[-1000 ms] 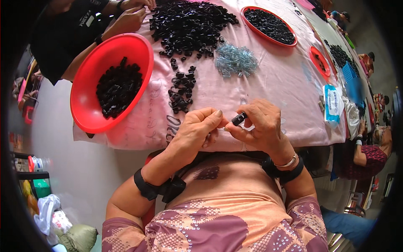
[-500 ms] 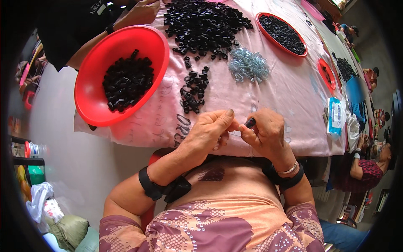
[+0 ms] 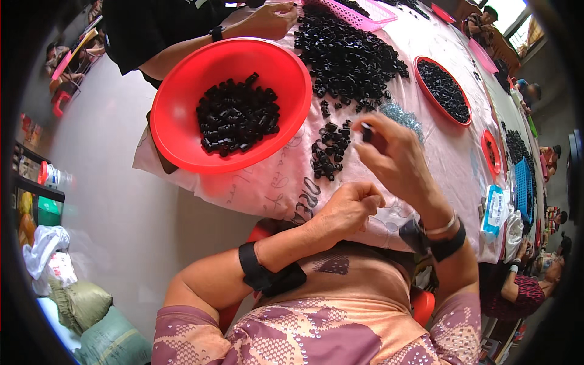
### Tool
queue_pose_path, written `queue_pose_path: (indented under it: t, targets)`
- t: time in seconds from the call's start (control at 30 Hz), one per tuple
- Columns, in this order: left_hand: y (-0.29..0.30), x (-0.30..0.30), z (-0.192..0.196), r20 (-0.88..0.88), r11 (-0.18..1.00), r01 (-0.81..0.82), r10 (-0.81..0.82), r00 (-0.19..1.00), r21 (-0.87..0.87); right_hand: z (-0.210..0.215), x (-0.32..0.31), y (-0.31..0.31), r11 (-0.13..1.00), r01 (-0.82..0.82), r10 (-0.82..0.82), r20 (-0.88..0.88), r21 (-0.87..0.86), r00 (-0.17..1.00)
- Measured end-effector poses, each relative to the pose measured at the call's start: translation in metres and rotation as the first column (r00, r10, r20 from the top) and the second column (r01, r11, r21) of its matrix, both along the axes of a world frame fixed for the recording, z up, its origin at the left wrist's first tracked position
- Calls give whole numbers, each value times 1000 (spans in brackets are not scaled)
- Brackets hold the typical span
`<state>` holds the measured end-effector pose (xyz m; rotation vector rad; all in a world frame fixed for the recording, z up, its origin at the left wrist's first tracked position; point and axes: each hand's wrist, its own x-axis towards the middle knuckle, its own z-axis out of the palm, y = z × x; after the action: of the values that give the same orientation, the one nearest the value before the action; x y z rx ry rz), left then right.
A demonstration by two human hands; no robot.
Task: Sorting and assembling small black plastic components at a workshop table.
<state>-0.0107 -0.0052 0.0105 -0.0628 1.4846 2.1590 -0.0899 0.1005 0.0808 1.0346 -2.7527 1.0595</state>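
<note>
My right hand [image 3: 398, 159] is raised over the pink cloth, pinching a small black plastic piece [image 3: 366, 132] between thumb and forefinger. Just below and to its left, my left hand [image 3: 350, 213] is closed near the table's front edge; whatever its curled fingers hold is hidden. A small cluster of similar black pieces [image 3: 328, 152] lies left of my right hand. Farther back spreads a large heap of them [image 3: 350, 58]. Clear bluish little pieces [image 3: 404, 115] sit in a pile behind my right hand, partly covered by it. A big red bowl [image 3: 171, 115] at the left holds more black pieces.
Across the left corner, a co-worker's hand [image 3: 267, 21] reaches over the table behind the bowl. A pink basket [image 3: 380, 17] stands at the back. To the right are a red tray [image 3: 468, 109] of black pieces, a smaller red dish [image 3: 497, 164] and a wipes pack [image 3: 493, 213].
My hands have come apart. The right hand has moved up toward the black cluster with the black piece; the left stays low, its fingers curled in. The whole view has shifted.
</note>
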Motion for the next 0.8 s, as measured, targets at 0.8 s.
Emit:
queue_pose_path:
  t: [0.8]
  targets:
    - [2,1,-9,-307,977,18,-84,948,-212,-47,-88,-25,985,-98,125,-199,144,972]
